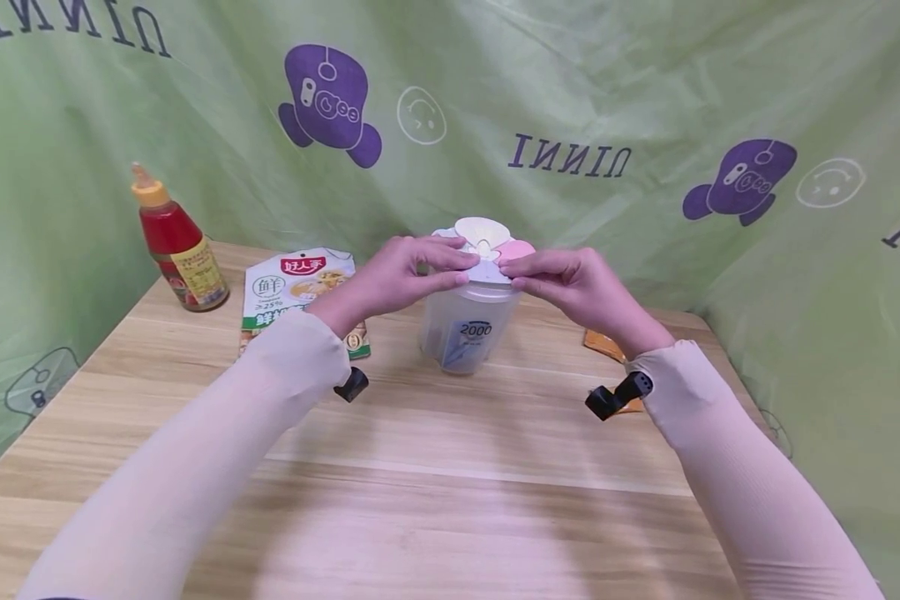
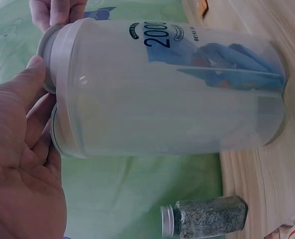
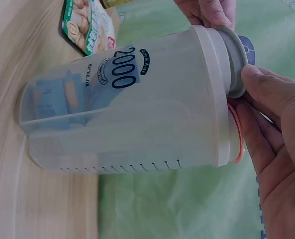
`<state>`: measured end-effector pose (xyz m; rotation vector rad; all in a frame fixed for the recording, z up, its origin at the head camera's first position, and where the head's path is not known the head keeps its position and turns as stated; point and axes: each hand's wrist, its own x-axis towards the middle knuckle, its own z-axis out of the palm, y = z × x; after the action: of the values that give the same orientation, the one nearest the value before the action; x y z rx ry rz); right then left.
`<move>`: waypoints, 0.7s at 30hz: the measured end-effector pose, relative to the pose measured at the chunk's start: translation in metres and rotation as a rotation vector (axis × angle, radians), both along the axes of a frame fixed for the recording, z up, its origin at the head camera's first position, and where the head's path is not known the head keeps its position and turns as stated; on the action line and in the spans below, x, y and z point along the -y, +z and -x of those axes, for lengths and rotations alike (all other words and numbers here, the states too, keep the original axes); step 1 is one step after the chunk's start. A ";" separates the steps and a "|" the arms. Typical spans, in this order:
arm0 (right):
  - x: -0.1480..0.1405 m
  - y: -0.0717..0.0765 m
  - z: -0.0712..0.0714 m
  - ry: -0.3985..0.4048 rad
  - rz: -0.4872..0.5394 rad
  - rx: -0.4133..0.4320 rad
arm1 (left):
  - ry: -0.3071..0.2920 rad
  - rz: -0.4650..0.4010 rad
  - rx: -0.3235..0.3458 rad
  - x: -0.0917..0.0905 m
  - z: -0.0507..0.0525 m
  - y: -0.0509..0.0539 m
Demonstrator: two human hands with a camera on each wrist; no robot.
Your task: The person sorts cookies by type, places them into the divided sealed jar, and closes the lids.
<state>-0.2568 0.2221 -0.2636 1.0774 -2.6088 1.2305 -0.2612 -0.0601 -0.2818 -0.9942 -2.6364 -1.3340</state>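
Observation:
A tall translucent storage container (image 1: 468, 325) marked 2000 stands upright on the table, with blue packets (image 3: 62, 97) inside near its bottom. Several round flip caps top it, among them a white one (image 1: 482, 229), a pink one (image 1: 521, 249) and a grey one (image 3: 234, 59). My left hand (image 1: 412, 271) pinches the grey cap from the left, thumb on its edge and the other fingers beside the lid. From the right, my right hand (image 1: 570, 279) pinches the same cap between thumb and fingers. The grey cap looks down or nearly so; its exact seating is hidden.
At the back left stand a red sauce bottle (image 1: 183, 254) with a yellow cap and a seasoning pouch (image 1: 270, 287). Orange packets (image 1: 603, 344) lie partly behind the right wrist. A jar of dried herbs (image 2: 209, 217) shows in the left wrist view. Green cloth (image 1: 570, 75) surrounds the table.

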 end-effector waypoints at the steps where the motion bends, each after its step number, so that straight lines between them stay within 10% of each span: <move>1: 0.000 -0.001 0.000 0.006 -0.002 -0.011 | -0.008 0.007 -0.005 0.000 0.000 0.000; 21: 0.001 -0.005 -0.004 0.024 -0.050 -0.123 | -0.038 0.051 -0.053 0.001 0.001 0.001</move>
<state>-0.2523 0.2216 -0.2688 1.1565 -2.5543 1.0721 -0.2621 -0.0608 -0.2813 -1.0757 -2.6380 -1.2354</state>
